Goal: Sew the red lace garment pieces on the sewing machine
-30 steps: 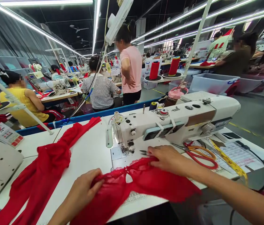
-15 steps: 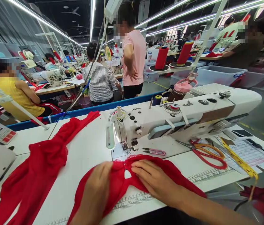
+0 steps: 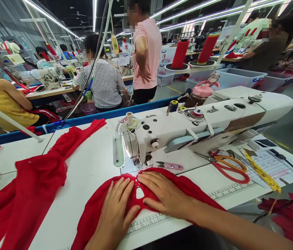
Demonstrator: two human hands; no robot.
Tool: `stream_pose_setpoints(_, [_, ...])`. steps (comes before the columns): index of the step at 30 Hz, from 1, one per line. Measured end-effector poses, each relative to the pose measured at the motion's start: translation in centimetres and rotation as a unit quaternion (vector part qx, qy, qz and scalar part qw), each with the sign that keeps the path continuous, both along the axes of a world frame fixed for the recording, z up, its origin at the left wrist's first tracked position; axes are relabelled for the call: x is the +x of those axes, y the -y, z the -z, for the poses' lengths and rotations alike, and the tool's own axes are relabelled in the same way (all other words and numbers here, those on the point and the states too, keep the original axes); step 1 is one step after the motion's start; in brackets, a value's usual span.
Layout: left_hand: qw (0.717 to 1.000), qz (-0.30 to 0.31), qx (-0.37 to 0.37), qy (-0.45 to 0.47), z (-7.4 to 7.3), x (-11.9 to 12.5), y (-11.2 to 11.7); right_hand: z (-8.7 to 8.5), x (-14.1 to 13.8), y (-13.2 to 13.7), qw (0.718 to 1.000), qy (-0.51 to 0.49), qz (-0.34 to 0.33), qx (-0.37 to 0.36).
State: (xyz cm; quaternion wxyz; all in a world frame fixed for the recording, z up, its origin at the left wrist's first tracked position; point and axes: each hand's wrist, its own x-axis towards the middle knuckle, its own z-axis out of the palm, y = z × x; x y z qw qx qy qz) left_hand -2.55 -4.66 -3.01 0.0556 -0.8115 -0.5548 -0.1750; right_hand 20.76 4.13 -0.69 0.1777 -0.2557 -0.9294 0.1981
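Observation:
A red lace-edged bra (image 3: 94, 205) lies spread on the white sewing table, its small centre opening between my hands. My left hand (image 3: 119, 205) rests flat on the left cup with fingers stretched forward and thumb out. On the right cup lies my right hand (image 3: 162, 192), fingers extended and thumb apart, also flat. The lace top edge sits just in front of the needle area of the white sewing machine (image 3: 136, 146). Pink-handled thread snips (image 3: 169, 166) lie behind my right hand, beside the machine's base.
More red garment pieces (image 3: 41, 177) are heaped on the left. Red-and-orange-handled scissors (image 3: 231, 170), a yellow tape measure (image 3: 262, 172) and a paper sheet (image 3: 284, 166) lie on the right. Red thread cones (image 3: 180, 53) stand behind the machine. Several people work beyond the blue trough (image 3: 96, 116).
Both hands have flattened out on the bra; the left fingers, bent before, are now stretched and spread. The camera view has shifted slightly.

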Motion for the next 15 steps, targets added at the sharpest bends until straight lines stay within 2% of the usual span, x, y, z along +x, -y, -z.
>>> stream_pose_setpoints(10, [0.997, 0.028, 0.036, 0.057, 0.0, 0.2, 0.1, -1.1, -0.3, 0.4, 0.995, 0.019, -0.03, 0.09])
stream_pose_setpoints(15, [0.995, 0.066, 0.053, 0.056, -0.3, 0.1, -0.3, -0.6, -0.3, 0.4, 0.995, 0.003, -0.022, 0.094])
